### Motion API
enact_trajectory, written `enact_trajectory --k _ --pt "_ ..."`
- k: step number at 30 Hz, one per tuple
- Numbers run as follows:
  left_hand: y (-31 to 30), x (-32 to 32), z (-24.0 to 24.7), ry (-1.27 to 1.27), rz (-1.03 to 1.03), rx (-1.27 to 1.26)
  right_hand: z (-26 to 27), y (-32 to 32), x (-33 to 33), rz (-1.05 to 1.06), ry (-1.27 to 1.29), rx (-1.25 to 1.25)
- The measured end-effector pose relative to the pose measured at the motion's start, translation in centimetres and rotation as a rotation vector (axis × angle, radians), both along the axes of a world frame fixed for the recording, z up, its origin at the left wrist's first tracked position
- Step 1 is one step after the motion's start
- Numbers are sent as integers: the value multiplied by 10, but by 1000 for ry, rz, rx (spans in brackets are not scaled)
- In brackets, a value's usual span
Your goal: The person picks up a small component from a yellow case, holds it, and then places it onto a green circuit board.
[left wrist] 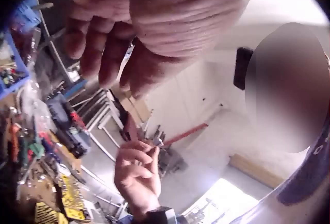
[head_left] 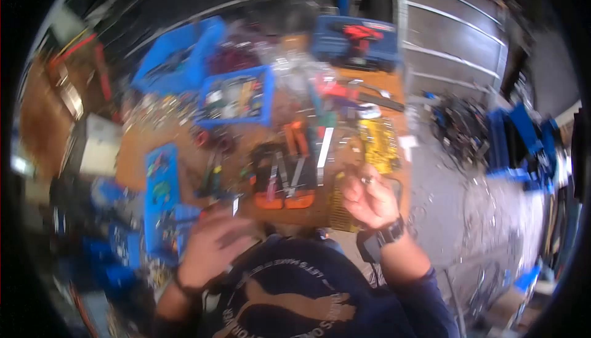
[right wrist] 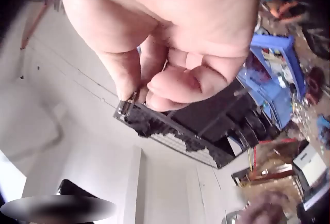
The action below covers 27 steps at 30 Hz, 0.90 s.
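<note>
The right hand [head_left: 370, 201] is raised over the table's right front edge, pinching a small metal piece [head_left: 367, 180] between thumb and fingertips. In the right wrist view the fingers of this hand [right wrist: 165, 43] curl inward, with the metal piece [right wrist: 126, 105] at the thumb tip. On the left, the other hand [head_left: 217, 242] is blurred in the head view, near the table's front edge. From the left wrist view, this left hand [left wrist: 149, 33] has loosely bent fingers, and nothing is seen held in it.
Pliers with orange handles [head_left: 297, 139], a black and orange pouch [head_left: 268, 200], a yellow bit set [head_left: 378, 144] and a blue tray [head_left: 268, 101] lie on the wooden table [head_left: 132, 153]. A red drill [head_left: 362, 33] rests on a blue case [head_left: 326, 39] at the back.
</note>
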<state>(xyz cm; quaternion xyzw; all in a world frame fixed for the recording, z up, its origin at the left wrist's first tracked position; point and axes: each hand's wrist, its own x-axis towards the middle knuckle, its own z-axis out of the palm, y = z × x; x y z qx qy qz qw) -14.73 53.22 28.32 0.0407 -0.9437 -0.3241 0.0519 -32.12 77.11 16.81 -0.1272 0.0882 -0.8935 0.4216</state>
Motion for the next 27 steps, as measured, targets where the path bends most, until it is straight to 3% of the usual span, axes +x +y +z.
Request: enact_trajectory --k 5,11,13,15,17,21,23,25,27 --pt "26 -33 26 286 -126 80 35 -51 44 274 -57 59" --pt "5 -9 18 551 -119 174 59 -85 75 357 -49 173" --pt "-5 1 20 594 -116 211 62 -100 82 421 -61 92" --pt "-15 12 19 674 -105 248 70 -113 91 406 22 226" --pt "-31 25 26 682 -103 284 65 -128 95 462 67 246" --pt "-83 64 35 707 -106 445 76 -163 101 381 342 293" --pt "-124 99 42 568 86 422 68 -168 93 279 467 381" --pt "-172 133 16 515 340 283 63 -168 92 136 515 541" --pt "-215 165 -5 364 706 435 65 -170 97 35 520 667"
